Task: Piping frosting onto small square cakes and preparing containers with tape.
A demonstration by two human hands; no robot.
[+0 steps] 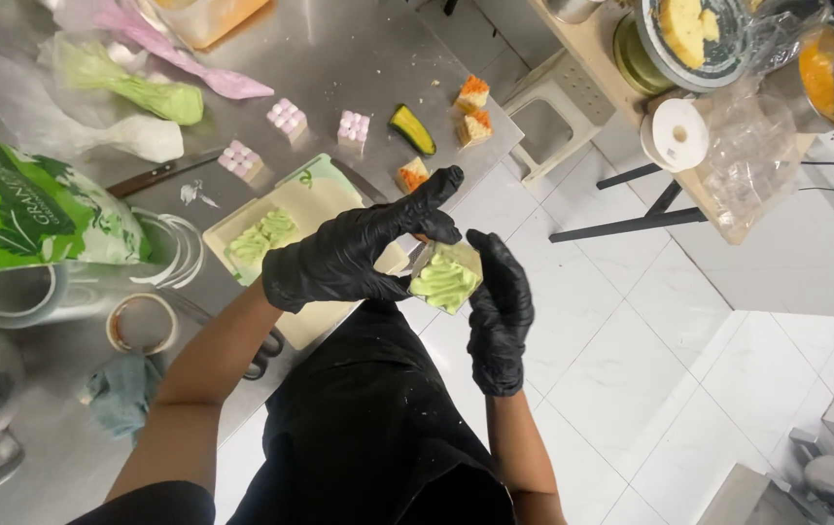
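Both hands in black gloves, held out past the counter (359,68) edge, over the white tile floor (650,321). Left hand (359,255) curled, fingers closed on the near side of a small square cake piece (446,279) topped with green piped cream. Right hand (500,311) cups the same piece from the other side, fingers wrapped against it. On the counter: a tray (295,228) with more green cream, pink-topped pieces (288,119), orange-topped pieces (473,95), piping bags (145,97).
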